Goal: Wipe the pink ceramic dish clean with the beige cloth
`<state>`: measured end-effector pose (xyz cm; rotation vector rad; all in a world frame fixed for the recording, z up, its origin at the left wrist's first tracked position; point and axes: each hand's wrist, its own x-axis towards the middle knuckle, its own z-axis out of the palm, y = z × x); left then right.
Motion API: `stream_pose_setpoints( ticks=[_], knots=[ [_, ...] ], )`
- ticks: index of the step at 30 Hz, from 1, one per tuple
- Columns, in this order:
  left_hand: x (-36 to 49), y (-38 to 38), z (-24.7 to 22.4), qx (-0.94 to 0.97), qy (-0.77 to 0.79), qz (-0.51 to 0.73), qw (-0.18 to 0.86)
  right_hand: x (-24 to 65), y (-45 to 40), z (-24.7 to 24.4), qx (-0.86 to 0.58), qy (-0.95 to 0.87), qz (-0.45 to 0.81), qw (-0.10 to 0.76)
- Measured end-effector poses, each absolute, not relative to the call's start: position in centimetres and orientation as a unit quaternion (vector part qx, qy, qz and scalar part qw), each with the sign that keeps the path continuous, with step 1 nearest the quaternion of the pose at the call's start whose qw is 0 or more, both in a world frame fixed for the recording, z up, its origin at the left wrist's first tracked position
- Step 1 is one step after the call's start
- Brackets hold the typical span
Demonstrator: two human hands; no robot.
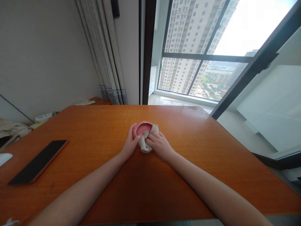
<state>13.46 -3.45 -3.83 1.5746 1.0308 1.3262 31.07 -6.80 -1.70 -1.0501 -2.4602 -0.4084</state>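
Note:
A small pink bowl (144, 127) is tilted above the middle of the wooden table, its hollow side turned toward me. My left hand (130, 141) grips the bowl's left side, thumb at the near rim and fingers behind. A whitish cloth (145, 146) is bunched against the bowl's near right rim. My right hand (160, 143) is closed over this cloth and presses it to the bowl. Part of the cloth sticks up past my right fingers, and the bowl's underside is hidden.
A dark flat slab (39, 161) with a reddish edge lies at the left of the wooden table (105, 125). A white object (5, 158) sits at the far left edge. Beyond the table are a grey curtain (103, 47) and a large window (204, 57).

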Motion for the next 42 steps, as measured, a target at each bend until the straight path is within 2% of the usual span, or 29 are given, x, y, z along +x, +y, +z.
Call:
stream_pose_setpoints(
  ticks=[7,12,17,24,32,35,42],
  knots=[
    [12.8,-3.3,-3.1,0.666,0.4,0.488,0.396,32.8,-5.8,-1.2,-0.313,-0.919,-0.151,0.188],
    [14.1,-4.5,-3.1,0.61,0.376,0.523,0.461,31.9,-6.0,-2.5,-0.356,-0.886,-0.164,0.246],
    [14.7,-4.6,-3.8,0.602,0.409,0.533,0.432,31.7,-6.0,-2.4,-0.358,-0.89,-0.14,0.247],
    [13.2,-3.2,-3.7,0.643,0.399,0.518,0.399,32.4,-6.0,-1.1,-0.335,-0.913,-0.118,0.202],
    [14.7,-5.2,-3.1,0.596,0.388,0.55,0.438,31.1,-6.5,-2.7,-0.405,-0.866,-0.13,0.264],
    [15.1,-5.3,-3.2,0.594,0.39,0.557,0.43,31.3,-6.4,-2.8,-0.385,-0.872,-0.112,0.281],
    [13.2,-3.1,-3.8,0.627,0.392,0.552,0.386,32.7,-5.9,-1.0,-0.307,-0.914,-0.135,0.226]
  ],
)
